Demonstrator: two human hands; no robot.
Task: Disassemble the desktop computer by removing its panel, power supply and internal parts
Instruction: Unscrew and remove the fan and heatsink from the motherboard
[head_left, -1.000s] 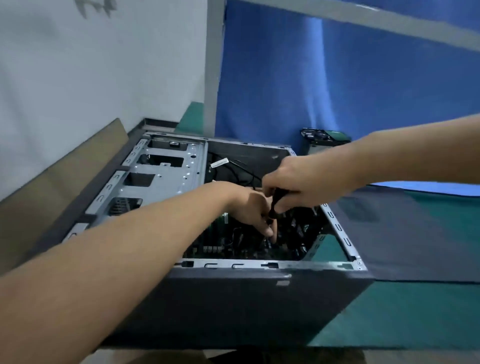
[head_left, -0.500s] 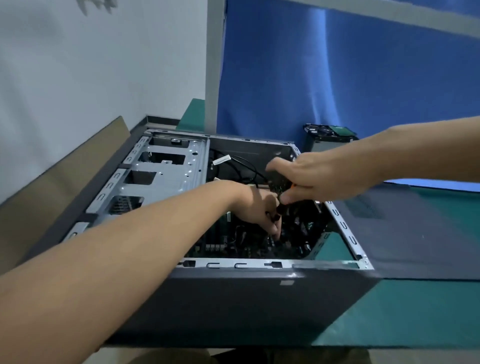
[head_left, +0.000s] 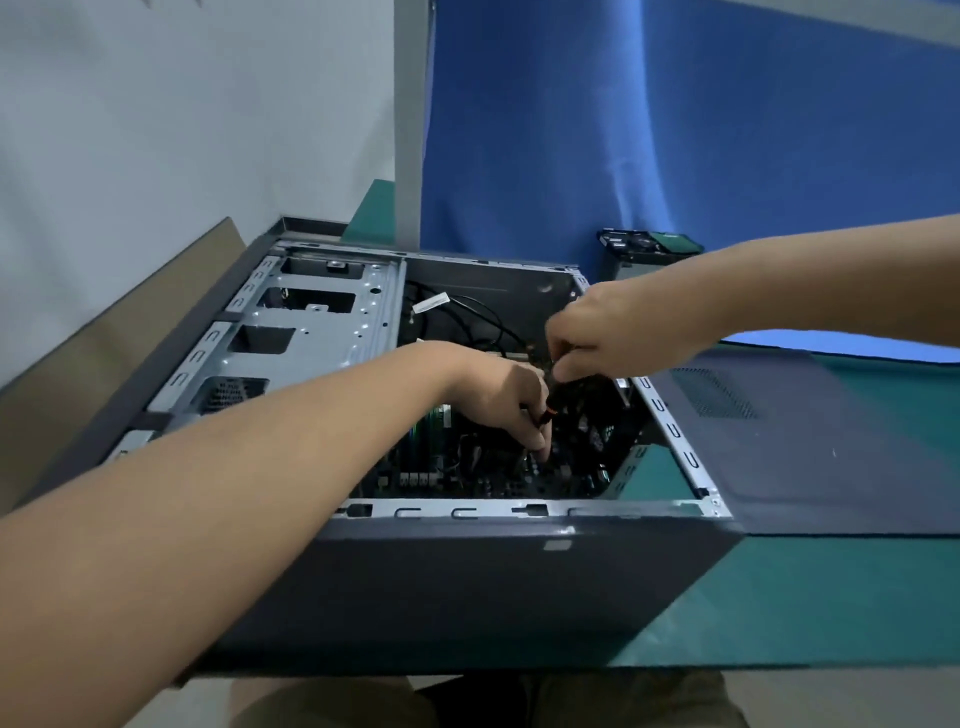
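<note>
**Both hands at work inside the open computer case**

Head view: The computer case lies on its side on the green surface, open side up, at the near left of the scene. Its dark side panel lies flat just right of it, touching the case's right edge. Inside, a grey metal drive cage fills the left part. Black cables loop at the far wall, and the motherboard covers the floor on the near right.

The right hand reaches in from the right. Its grip is closed tight, fingers curled round a dark tool with an orange mark low on it, which points down at the board. The left hand comes in from the near left. Its fingers bend down to the board and lie right against the tool's lower end. Whether its grip pinches anything cannot be told.

A removed part with a green top stands beyond the case, against the blue cloth. A cardboard sheet leans along the wall at the left.
</note>
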